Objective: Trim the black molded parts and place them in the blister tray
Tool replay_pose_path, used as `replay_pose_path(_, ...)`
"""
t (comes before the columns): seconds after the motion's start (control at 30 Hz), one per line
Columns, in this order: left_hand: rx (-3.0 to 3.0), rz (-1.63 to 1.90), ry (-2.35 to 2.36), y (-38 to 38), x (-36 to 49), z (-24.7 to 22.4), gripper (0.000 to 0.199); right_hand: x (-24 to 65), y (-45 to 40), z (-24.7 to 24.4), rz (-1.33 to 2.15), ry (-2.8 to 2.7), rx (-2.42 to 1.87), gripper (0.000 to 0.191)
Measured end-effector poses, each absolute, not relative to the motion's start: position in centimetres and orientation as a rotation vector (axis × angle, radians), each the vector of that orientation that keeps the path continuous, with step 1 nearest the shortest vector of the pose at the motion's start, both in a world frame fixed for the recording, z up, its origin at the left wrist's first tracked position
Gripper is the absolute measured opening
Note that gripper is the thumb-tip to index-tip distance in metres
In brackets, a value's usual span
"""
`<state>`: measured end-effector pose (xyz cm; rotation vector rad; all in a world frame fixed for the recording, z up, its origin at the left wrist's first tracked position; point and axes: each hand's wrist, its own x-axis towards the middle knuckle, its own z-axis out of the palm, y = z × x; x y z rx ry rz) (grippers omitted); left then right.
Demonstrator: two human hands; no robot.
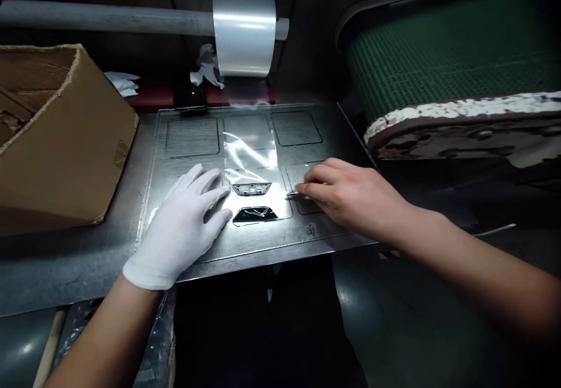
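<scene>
My left hand (184,224), in a white glove, lies with fingers spread on a metal plate (205,252). Its fingertips reach the left side of a strip of clear film (249,148). Just right of those fingertips are two small trapezoid pieces: a grey one with holes (252,189) and, nearer me, a glossy black one (255,214). My bare right hand (342,192) is closed around a thin blade (291,194), whose tip points left towards the grey piece. Most of the blade's handle is hidden in the fingers.
Behind the plate, a roll of clear film (244,34) hangs on a horizontal bar (109,17). A cardboard box (83,137) stands at left. On the right, the end of a green conveyor belt (438,55) overhangs the work area. A black object (190,97) sits behind the plate.
</scene>
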<state>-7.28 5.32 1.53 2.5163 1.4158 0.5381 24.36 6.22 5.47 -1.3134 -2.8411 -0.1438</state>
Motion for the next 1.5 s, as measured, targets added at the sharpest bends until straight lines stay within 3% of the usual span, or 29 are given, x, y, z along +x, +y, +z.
replay_pose_path(0.13,2.461,0.561,1.468,5.0,-7.6,1.6,0.028,28.9,5.3,4.0,-0.234,-2.716,-1.427,0.026)
replay_pose_path(0.27,2.458,0.838,1.429,4.2,-7.0,2.6,0.025,29.2,5.4,1.6,-0.215,-2.469,-1.585,0.030)
replay_pose_path(0.4,2.698,0.601,1.120,3.4,-4.8,3.7,0.028,26.7,5.5,0.0,-0.163,-2.270,-1.540,0.032)
replay_pose_path(0.53,2.863,0.365,1.167,3.3,-2.6,3.4,0.032,23.3,4.9,-0.4,0.005,-2.290,-1.328,0.030)
replay_pose_path(0.87,2.804,0.577,1.282,2.8,-3.9,1.7,0.029,20.4,5.0,-1.8,0.083,-2.255,-1.363,0.027)
replay_pose_path(1.0,2.567,1.019,1.289,-0.3,-7.2,1.5,0.029,21.2,5.4,-1.8,0.082,-2.240,-1.334,0.026)
replay_pose_path(1.13,1.916,1.602,1.254,-5.4,-9.4,1.3,0.024,20.3,3.5,-0.7,0.130,-2.133,-1.198,0.031)
replay_pose_path(1.23,1.694,1.767,1.257,-8.5,-9.6,0.4,0.020,16.5,-1.1,0.2,0.612,-1.911,-1.101,0.024)
replay_pose_path(1.37,1.792,1.769,1.459,-11.7,-9.9,-2.3,0.026,9.0,-8.5,-1.0,1.798,-1.470,-0.943,0.040)
replay_pose_path(1.43,1.777,1.661,1.593,-13.6,-10.4,-4.1,0.030,6.5,-11.0,-2.9,2.012,-1.236,-0.968,0.043)
replay_pose_path(1.5,1.485,1.515,1.629,-15.9,-11.1,-5.9,0.039,5.5,-12.6,-5.3,2.006,-1.183,-1.128,0.042)
